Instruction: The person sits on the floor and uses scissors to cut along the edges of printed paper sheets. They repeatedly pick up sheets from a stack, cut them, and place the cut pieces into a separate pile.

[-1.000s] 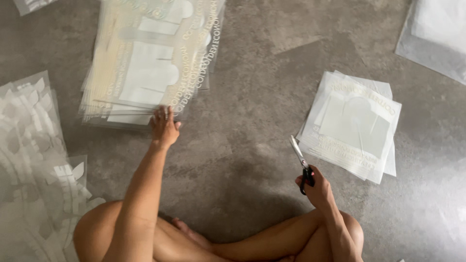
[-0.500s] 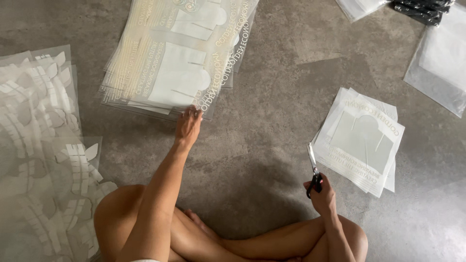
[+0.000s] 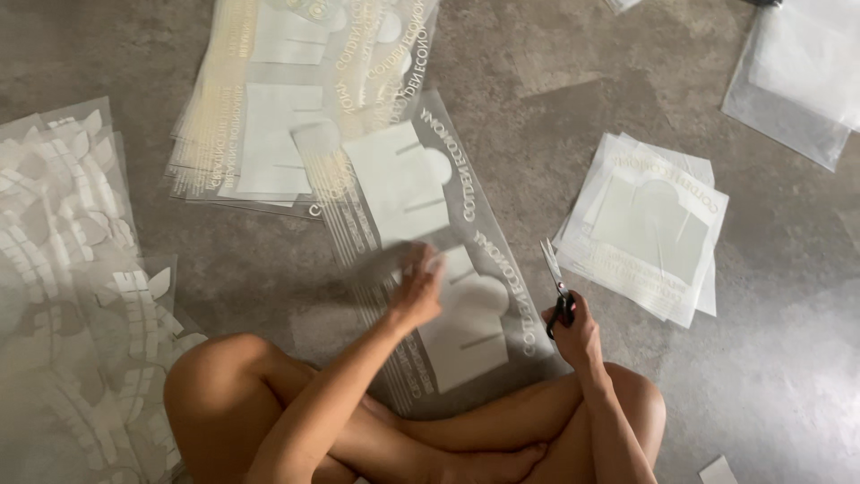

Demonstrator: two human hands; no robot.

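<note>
Transparent film sheet point(image 3: 421, 242), long and printed with white shapes and pale lettering, lies slantwise on the grey floor point(image 3: 555, 99), running from the big stack point(image 3: 269, 116) at the far left down to the crossed legs. One such sheet is drawn out, beside one far stack, one smaller cut pile point(image 3: 649, 224) at right, leaf-patterned sheets point(image 3: 72, 296) at left, and one pair of scissors point(image 3: 557, 291). Left hand point(image 3: 417, 291) presses, blurred, on the sheet's middle with fingers bent, while right hand point(image 3: 573, 332) is clenched round the black scissor handles, just beside the sheet's right edge, blades together pointing away.
</note>
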